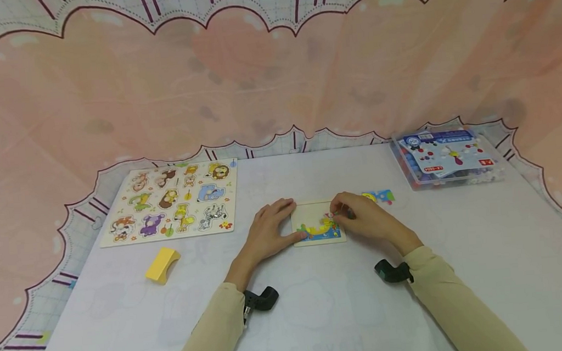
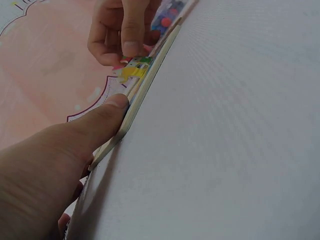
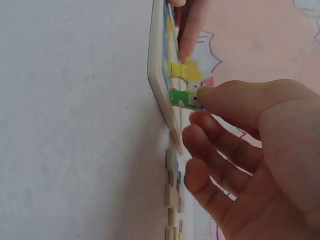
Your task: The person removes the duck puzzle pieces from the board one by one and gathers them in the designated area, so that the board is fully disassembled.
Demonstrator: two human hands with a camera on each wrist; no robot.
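Observation:
A small wooden puzzle board [image 1: 318, 242] lies on the table, its lower part filled with blue and yellow picture pieces. My left hand [image 1: 267, 231] rests at the board's left side, thumb on the lower frame and fingers spread toward the upper corner. In the left wrist view the left thumb [image 2: 107, 117] presses along the board's edge. My right hand [image 1: 363, 216] pinches a puzzle piece [image 3: 192, 92] with green, yellow and white parts between thumb and index finger. That piece stands tilted at the board's right part; the right hand's other fingers are loosely bent.
More joined-looking puzzle pieces [image 1: 385, 196] lie right of the board, partly behind the right hand. A large animal puzzle board [image 1: 199, 209] is at the back left, with a yellow arch block [image 1: 161, 265] in front. A clear plastic box [image 1: 448, 157] stands at the back right.

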